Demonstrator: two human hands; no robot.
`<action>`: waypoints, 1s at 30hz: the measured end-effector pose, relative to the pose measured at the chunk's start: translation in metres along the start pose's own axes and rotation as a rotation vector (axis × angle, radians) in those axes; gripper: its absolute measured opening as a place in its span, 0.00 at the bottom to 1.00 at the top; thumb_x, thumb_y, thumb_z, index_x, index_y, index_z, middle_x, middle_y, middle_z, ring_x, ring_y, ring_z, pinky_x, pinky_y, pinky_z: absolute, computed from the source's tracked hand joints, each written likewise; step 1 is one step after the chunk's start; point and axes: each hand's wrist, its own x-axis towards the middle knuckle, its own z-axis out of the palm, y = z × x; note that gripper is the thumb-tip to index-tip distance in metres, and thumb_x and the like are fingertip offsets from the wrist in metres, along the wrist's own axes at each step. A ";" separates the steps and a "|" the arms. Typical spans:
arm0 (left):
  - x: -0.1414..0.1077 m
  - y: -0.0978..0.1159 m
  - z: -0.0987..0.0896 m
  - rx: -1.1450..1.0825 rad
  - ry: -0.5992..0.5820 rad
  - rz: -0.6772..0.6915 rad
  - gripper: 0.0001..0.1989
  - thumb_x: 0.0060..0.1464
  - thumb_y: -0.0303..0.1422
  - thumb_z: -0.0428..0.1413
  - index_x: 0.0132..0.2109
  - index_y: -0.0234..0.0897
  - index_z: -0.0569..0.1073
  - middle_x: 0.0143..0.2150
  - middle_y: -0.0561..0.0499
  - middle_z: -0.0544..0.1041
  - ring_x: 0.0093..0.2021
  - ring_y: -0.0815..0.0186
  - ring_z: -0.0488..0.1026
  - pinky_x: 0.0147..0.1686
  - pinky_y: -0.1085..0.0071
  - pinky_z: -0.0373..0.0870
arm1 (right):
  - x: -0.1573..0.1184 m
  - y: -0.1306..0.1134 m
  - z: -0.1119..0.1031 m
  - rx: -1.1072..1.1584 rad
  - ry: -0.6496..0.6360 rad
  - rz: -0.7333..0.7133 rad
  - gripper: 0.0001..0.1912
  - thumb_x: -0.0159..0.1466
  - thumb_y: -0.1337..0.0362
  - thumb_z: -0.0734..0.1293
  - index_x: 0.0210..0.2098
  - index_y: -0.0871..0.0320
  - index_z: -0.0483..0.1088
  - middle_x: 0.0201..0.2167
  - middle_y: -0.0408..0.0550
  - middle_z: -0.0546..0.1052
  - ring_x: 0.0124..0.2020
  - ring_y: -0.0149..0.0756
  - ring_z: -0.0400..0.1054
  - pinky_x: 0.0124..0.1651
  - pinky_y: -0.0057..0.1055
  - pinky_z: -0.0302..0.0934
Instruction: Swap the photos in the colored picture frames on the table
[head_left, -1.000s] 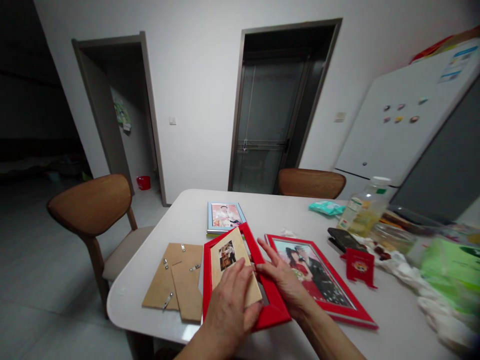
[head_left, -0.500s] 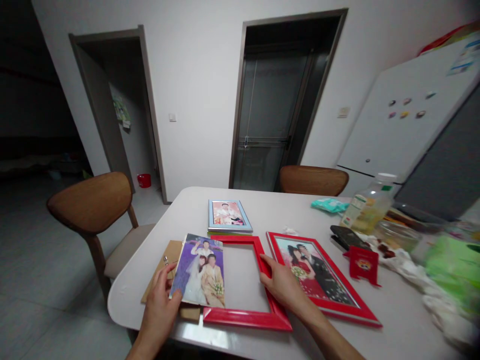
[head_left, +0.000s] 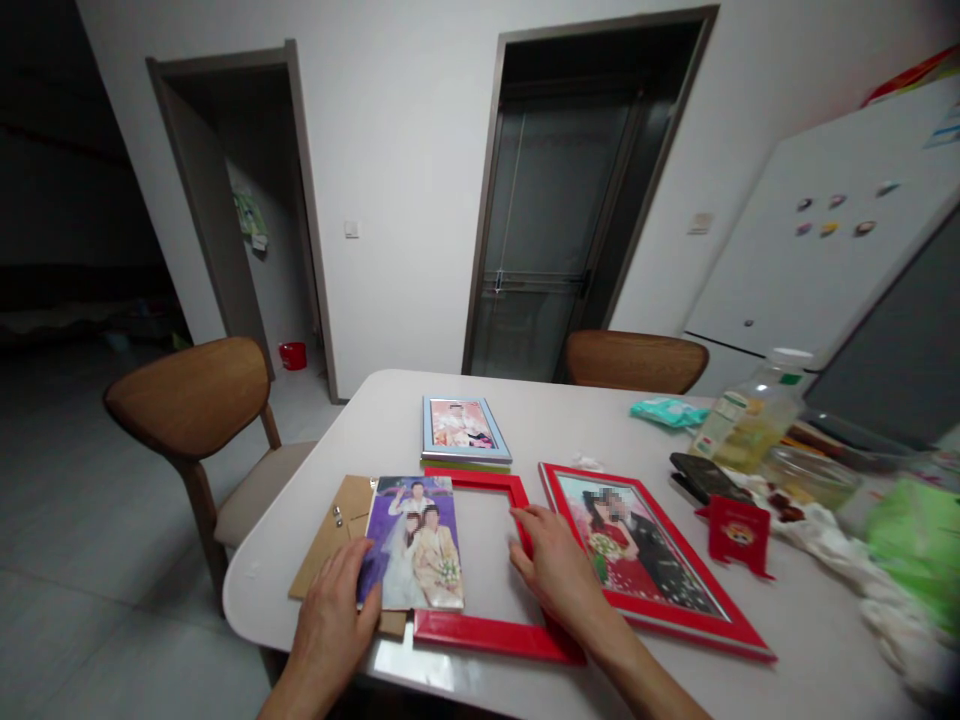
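My left hand [head_left: 335,610] grips the left edge of a wedding photo [head_left: 417,550], thumb on its face and fingers curled at its side. The photo covers the left part of an empty red picture frame [head_left: 480,635]. Under and left of the photo is a brown backing board [head_left: 330,540] with a small metal clip. My right hand [head_left: 559,570] is closed over the right bar of the red frame, fingertips reaching past its inner edge. A second red frame [head_left: 701,625] with a couple's picture lies to the right of it.
Behind lies a light blue framed picture [head_left: 465,430]. On the right are a bottle [head_left: 750,415], a black wallet-like item [head_left: 705,478], a red card-like piece [head_left: 739,535], crumpled tissue and a green bag [head_left: 915,545]. Wooden chairs stand left [head_left: 191,405] and behind [head_left: 637,362].
The photo has shifted slightly right and sits straighter, baring more of the backing board. My right hand has slid its fingers a little further inward over the frame. The view has shifted slightly.
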 end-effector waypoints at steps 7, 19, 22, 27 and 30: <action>-0.006 0.034 0.007 -0.034 -0.081 0.180 0.24 0.44 0.28 0.50 0.52 0.35 0.61 0.53 0.41 0.65 0.53 0.56 0.61 0.50 0.56 0.61 | 0.012 -0.051 0.037 0.745 -0.186 0.137 0.29 0.49 0.71 0.59 0.52 0.61 0.57 0.24 0.42 0.69 0.23 0.28 0.62 0.26 0.24 0.57; 0.033 0.071 -0.008 -0.715 0.298 -0.172 0.17 0.50 0.31 0.48 0.48 0.33 0.67 0.47 0.45 0.71 0.48 0.59 0.67 0.49 0.63 0.62 | 0.008 -0.099 -0.002 1.326 -0.036 0.163 0.23 0.53 0.59 0.62 0.48 0.58 0.60 0.38 0.48 0.70 0.34 0.32 0.66 0.33 0.27 0.62; 0.030 0.089 -0.005 -1.033 0.303 -0.434 0.16 0.48 0.37 0.52 0.43 0.32 0.71 0.40 0.44 0.75 0.42 0.57 0.71 0.43 0.64 0.67 | 0.005 -0.082 0.010 1.481 -0.173 0.409 0.20 0.52 0.59 0.62 0.43 0.60 0.63 0.35 0.50 0.73 0.32 0.34 0.68 0.29 0.28 0.62; 0.024 0.095 0.012 -1.247 0.109 -0.459 0.23 0.43 0.35 0.55 0.48 0.30 0.65 0.45 0.42 0.73 0.46 0.57 0.68 0.44 0.64 0.66 | 0.006 -0.053 0.005 1.656 -0.054 0.458 0.19 0.49 0.66 0.61 0.41 0.60 0.63 0.31 0.48 0.75 0.30 0.36 0.69 0.30 0.29 0.63; 0.023 0.084 0.017 -1.193 0.060 -0.428 0.28 0.42 0.32 0.54 0.52 0.32 0.59 0.51 0.40 0.67 0.50 0.58 0.65 0.48 0.63 0.63 | 0.010 -0.029 -0.007 1.464 -0.083 0.508 0.22 0.49 0.69 0.58 0.44 0.60 0.61 0.30 0.48 0.76 0.28 0.37 0.70 0.29 0.30 0.64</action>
